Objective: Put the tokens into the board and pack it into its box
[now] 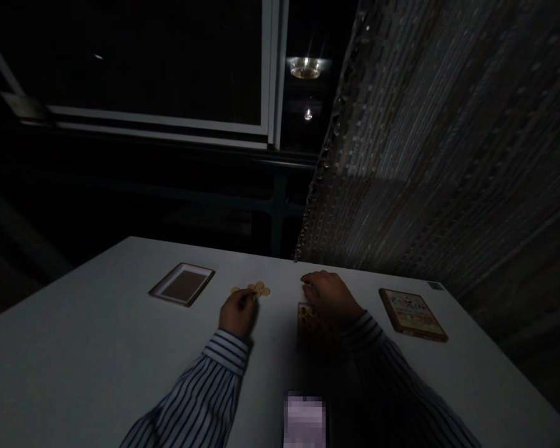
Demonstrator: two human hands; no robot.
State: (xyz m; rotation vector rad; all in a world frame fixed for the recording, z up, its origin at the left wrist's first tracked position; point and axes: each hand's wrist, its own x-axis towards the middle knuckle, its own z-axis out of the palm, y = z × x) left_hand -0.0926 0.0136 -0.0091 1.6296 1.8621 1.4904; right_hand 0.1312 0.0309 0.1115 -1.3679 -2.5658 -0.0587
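Several small round yellow discs [260, 285] lie in a loose cluster on the white table. At their near edge is my left hand [238, 313], its thumb and fingers closed in a pinch; what is between the fingertips is too dark to make out. My right hand [332, 295] hovers over the far edge of a dark board with rows of round spots [307, 320]. Its fingers reach leftward, apart from the thumb, and nothing shows between them. The hand, sleeve and shadow hide much of that board.
A shallow open box tray [183, 284] lies at the left of the white table [121, 348]. To the right is a flat printed box [413, 313], with a small dark card [435, 285] beyond it. A string curtain [378, 155] hangs behind the right side. The light is dim.
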